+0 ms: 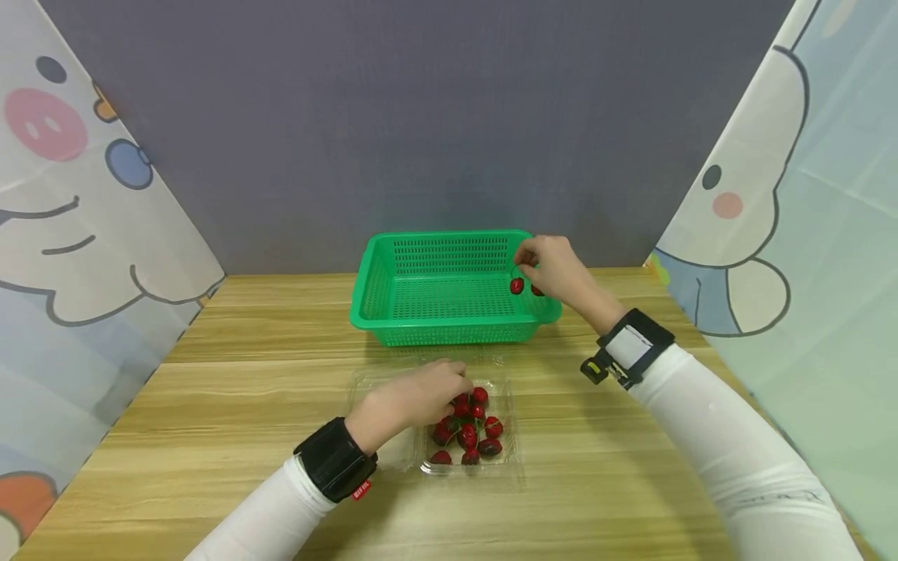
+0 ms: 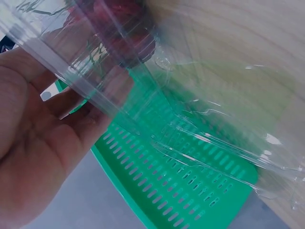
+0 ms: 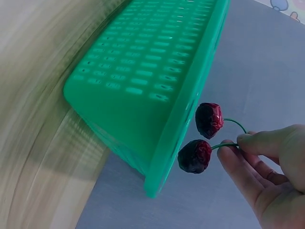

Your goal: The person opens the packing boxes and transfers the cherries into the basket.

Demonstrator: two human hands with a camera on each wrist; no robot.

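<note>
My right hand (image 1: pixel 554 269) pinches the thin green stems of two dark red cherries between thumb and fingertips. One cherry (image 3: pixel 208 120) hangs just above the other cherry (image 3: pixel 195 156) in the right wrist view. They dangle over the right end of a green slotted basket (image 1: pixel 449 331). My left hand (image 1: pixel 417 393) reaches into a clear plastic box (image 1: pixel 515 460), its fingers bent among several red cherries (image 1: pixel 468 436). In the left wrist view the fingers (image 2: pixel 119 83) show through the clear wall; whether they grip a cherry cannot be told.
The box's clear lid lies folded out under my left wrist. Basket and box stand on a wooden table (image 1: pixel 245 436), the basket behind the box. A grey panel (image 1: pixel 421 117) rises at the back, with cartoon-printed sheets (image 1: pixel 758 179) on both sides.
</note>
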